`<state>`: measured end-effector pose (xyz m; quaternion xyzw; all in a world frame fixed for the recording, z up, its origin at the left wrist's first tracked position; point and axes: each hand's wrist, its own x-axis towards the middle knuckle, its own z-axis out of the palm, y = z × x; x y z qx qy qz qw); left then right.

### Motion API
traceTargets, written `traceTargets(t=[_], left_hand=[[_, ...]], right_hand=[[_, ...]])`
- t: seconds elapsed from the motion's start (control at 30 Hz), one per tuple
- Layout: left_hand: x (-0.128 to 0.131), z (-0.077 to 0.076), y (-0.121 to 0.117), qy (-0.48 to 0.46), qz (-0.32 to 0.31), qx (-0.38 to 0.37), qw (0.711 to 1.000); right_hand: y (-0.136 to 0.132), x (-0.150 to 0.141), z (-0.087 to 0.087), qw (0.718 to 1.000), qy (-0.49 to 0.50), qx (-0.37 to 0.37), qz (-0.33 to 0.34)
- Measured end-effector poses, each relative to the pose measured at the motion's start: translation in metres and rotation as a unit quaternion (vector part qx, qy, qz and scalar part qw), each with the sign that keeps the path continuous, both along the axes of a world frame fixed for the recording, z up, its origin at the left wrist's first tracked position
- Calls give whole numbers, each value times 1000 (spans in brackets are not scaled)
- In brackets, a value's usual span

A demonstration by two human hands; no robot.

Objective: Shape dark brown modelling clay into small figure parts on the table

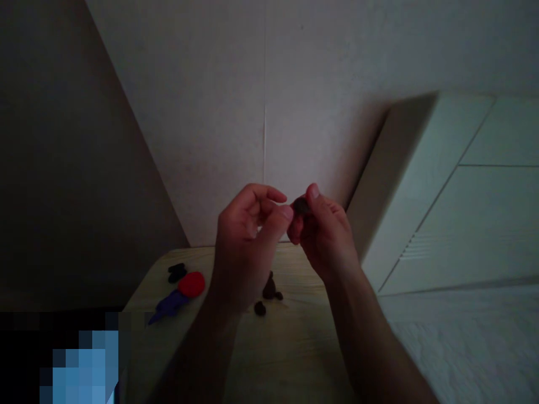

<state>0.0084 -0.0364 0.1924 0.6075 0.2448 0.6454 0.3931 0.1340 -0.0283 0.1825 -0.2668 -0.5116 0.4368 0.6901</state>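
Above the table, my right hand [326, 224] pinches a small dark brown lump of what looks like modelling clay [300, 206] between thumb and fingers. My left hand [250, 235] is beside it with curled fingers. Its thumb tip lies at the lump's left side; whether they touch I cannot tell. A gap shows between left thumb and forefinger, with nothing visible held there. Below the hands, a brown clay piece with small knobs [269, 288] lies on the table, partly hidden by my left wrist. A smaller brown lump [260, 308] lies near it.
On the wooden table [290, 336], at left, lie a flat red piece [191, 284], a purple piece [170, 304] and black pieces [177, 273]. A pale wall [202, 112] rises behind. At right stand a white panelled headboard-like piece [455, 213] and a whitish quilted surface [471, 342].
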Motion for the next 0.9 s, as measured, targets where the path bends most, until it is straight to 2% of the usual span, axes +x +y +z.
traceTargets(t=[0.13,0.3,0.4,0.5,0.63,0.73,0.8,0.9], left_hand=[[4,-2,-6,86,29,56,994],[4,-4,-7,106,62,101,987],[3,-2,-7,83,67,77,991],[3,-1,-5,43,48,33,997],[3,-2,-1,-19,-53,-29,998],[2,-3,1,-82,-95,-65,990],[2,-3,1,-102,-86,-80,988],[1,-2,0,-76,-36,-90,992]], right_hand=[[-1,0,1,1000,-2,7,-14],[-2,2,-1,1000,-10,13,-6],[0,6,-3,1000,-2,19,-16],[0,8,-4,996,-10,69,-59],[-5,8,-2,968,-144,169,-114],[-7,7,-1,940,-230,224,-112],[-7,5,-2,934,-248,236,-106],[-6,3,-4,950,-190,206,-137]])
